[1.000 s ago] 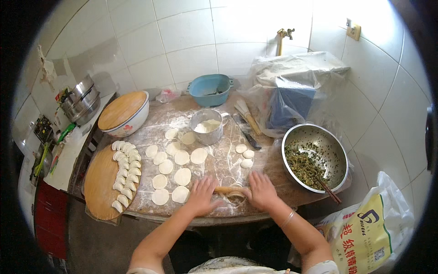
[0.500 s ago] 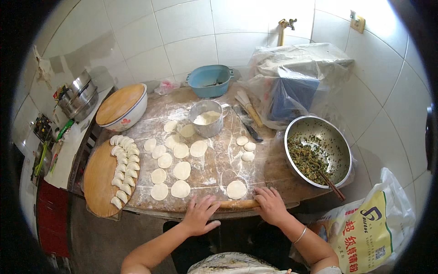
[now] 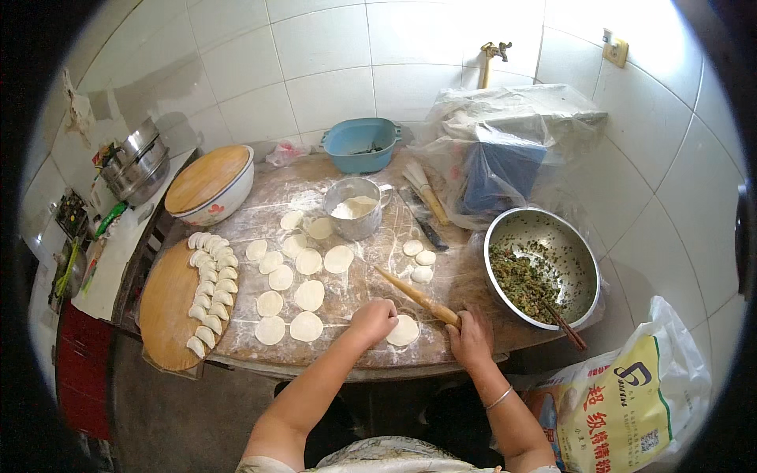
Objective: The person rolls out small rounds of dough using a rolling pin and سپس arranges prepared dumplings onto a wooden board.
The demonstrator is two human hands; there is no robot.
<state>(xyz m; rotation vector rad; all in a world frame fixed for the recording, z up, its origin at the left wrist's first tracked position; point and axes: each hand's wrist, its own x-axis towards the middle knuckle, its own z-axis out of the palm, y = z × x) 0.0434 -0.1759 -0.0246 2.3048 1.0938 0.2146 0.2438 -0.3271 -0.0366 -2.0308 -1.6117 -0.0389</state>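
Observation:
My right hand is closed round the near end of a tapered wooden rolling pin, which slants away to the left over the floured board. A flat round dough wrapper lies just below the pin. At that wrapper's upper left edge is my left hand, its fingers curled together; whether they pinch the dough is hidden. Several rolled wrappers lie to the left. Small dough pieces sit beyond the pin on the right.
Folded dumplings line a round wooden board at left. A metal flour cup, a knife and a brush lie farther back. A steel bowl of green filling stands right, above a flour bag.
The rolling pin has swung from lying along the near edge to a slant, its end in my right hand. My left hand has moved right, off the pin, and curled beside the wrapper.

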